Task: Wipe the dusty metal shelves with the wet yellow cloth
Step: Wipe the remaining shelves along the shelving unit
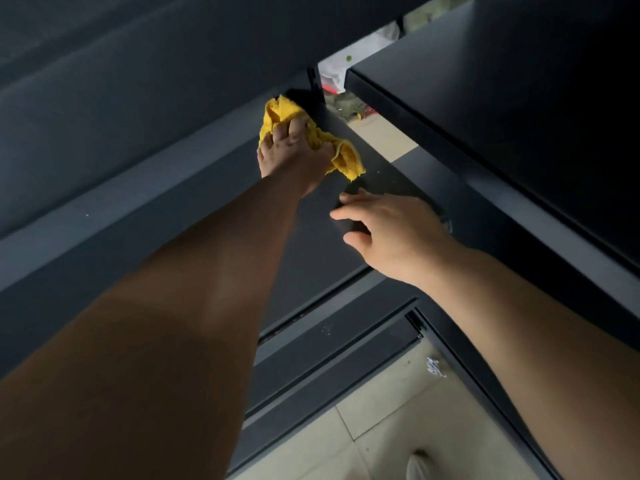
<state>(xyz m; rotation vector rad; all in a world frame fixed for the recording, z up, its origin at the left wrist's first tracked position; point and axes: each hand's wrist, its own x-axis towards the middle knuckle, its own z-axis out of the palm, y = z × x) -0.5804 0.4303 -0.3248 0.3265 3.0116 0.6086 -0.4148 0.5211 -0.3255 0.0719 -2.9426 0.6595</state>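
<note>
While the person leaned over the dark metal shelves, a pale tiled floor (pixel 398 420) showed nearest, down at the bottom. A small scrap of crumpled white litter (pixel 435 367) lay on it, close to the lowest shelf (pixel 332 362), which had a few pale specks on it.

Higher up, the right hand (pixel 388 230) rested on the middle shelf (pixel 311 258). Its fingers were spread and loose, and it held nothing. It looked as if it was only steadying the person.

Farther away, the left hand (pixel 294 150) was stretched out at the end of a long arm. Its fingers were closed tight around the bunched yellow cloth (pixel 343 157) and pressed it down on the far end of that same shelf, right beside a dark upright post (pixel 317 86). One loose flap of the cloth hung out to the right of the hand.

The step seemed to be wiping the far corner of the middle shelf. The next move would likely need a firm pull of the cloth back along the shelf, toward the resting hand, so no dusty strip was missed. That hand might have to lift out of the way.

Beyond the post, some blurry things lay on the floor, too unclear to name. No words or labels could be read anywhere.
</note>
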